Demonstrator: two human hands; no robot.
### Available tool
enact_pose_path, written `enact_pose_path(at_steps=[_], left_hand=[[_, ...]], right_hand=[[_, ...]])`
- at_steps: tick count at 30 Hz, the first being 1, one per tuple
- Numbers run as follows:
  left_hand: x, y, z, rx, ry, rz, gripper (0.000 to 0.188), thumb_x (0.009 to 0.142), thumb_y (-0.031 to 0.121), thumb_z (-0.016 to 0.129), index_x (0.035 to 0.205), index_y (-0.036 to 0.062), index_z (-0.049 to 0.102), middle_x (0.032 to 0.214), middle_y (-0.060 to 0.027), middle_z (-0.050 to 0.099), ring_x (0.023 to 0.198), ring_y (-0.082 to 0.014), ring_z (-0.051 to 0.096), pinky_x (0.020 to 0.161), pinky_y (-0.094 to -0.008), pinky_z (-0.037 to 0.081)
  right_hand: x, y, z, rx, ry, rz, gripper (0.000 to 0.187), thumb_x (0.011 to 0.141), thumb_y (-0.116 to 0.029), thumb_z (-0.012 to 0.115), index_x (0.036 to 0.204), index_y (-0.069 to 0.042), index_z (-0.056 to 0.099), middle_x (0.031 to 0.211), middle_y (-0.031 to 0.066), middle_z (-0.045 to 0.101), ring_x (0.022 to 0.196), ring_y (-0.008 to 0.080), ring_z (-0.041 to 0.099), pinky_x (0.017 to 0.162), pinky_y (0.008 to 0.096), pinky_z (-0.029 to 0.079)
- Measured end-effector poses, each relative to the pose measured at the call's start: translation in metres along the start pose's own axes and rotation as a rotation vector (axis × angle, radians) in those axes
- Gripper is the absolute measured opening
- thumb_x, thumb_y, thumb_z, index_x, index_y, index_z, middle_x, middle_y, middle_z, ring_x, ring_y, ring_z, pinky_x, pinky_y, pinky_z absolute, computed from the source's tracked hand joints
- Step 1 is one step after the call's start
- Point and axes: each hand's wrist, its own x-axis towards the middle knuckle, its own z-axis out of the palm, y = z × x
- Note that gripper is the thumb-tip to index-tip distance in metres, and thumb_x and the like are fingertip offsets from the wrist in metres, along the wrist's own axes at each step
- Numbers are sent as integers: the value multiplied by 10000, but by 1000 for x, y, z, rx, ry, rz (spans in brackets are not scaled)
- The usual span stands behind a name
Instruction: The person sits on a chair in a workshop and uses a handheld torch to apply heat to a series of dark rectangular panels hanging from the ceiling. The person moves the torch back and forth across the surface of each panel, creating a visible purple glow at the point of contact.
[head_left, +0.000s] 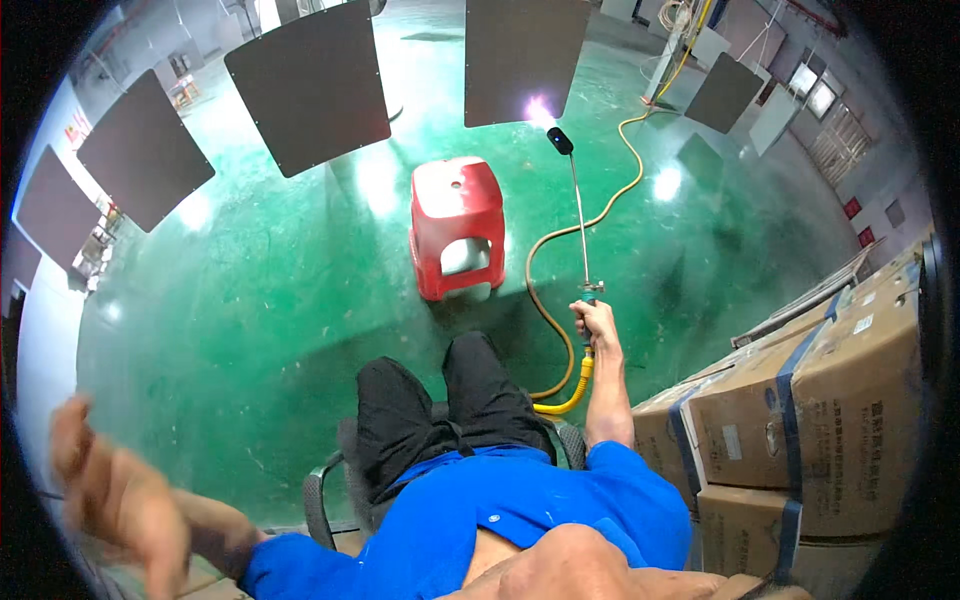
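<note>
My right hand (pixel 598 324) is wrapped round the handle of a gas torch with a long thin metal tube. Its dark nozzle (pixel 560 142) points away from me, and a bright purple-white flame (pixel 540 110) burns at the tip. That flame meets the lower right part of a dark hanging panel (pixel 525 60). From the handle's lower end runs a yellow hose (pixel 584 374), which curls over the floor. At the lower left, close to the camera, my left hand (pixel 125 490) is raised with its fingers apart, slightly blurred and holding nothing.
I sit on a chair with black armrests (pixel 317 500). A red plastic stool (pixel 458 200) stands ahead on the green floor (pixel 260 300). More dark panels (pixel 310 85) hang in a row leftward, and another (pixel 725 92) at far right. Strapped cardboard boxes (pixel 850 420) are stacked on my right.
</note>
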Motion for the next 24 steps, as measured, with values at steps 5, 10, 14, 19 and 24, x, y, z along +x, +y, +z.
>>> enact_pose_path(at_steps=[5, 10, 14, 19, 24], left_hand=[[-202, -31, 68, 215, -496, -1310, 430, 836, 252, 698, 1171, -1, 603, 1124, -138, 625, 1052, -273, 594, 936, -411, 453], [-485, 46, 44, 85, -901, -1903, 366, 820, 278, 712, 1049, -5, 677, 998, -196, 692, 908, -290, 658, 833, -398, 507], [-453, 42, 69, 113, -666, -1892, 418, 836, 296, 718, 1139, 17, 650, 976, -150, 687, 845, -212, 658, 754, -367, 529], [-456, 40, 66, -135, -589, -2173, 435, 879, 323, 685, 1201, 40, 609, 984, -95, 655, 787, -184, 642, 627, -391, 565], [-461, 37, 70, -216, -531, -2268, 413, 905, 327, 654, 1203, 49, 588, 1012, -113, 643, 730, -188, 624, 594, -393, 574]], right_hand=[[-1, -7, -17, 15, 48, -47, 129, 794, -98, 719, 811, -101, 591, 618, -28, 525, 456, 79, 479, 401, 244, 371], [-14, -32, -8, 23, 44, -86, 131, 797, -110, 722, 832, -93, 597, 623, -24, 531, 461, 75, 485, 402, 243, 388], [-18, -43, -11, 16, 53, -137, 135, 804, -110, 721, 840, -85, 593, 628, -21, 529, 455, 77, 476, 396, 245, 384], [-21, -56, -2, 44, 4, -182, 156, 800, -102, 724, 893, -67, 602, 617, -17, 530, 450, 81, 475, 394, 249, 384], [-27, -71, -4, 57, 1, -230, 163, 792, -90, 728, 898, -55, 610, 621, -15, 539, 446, 79, 471, 395, 245, 375]])
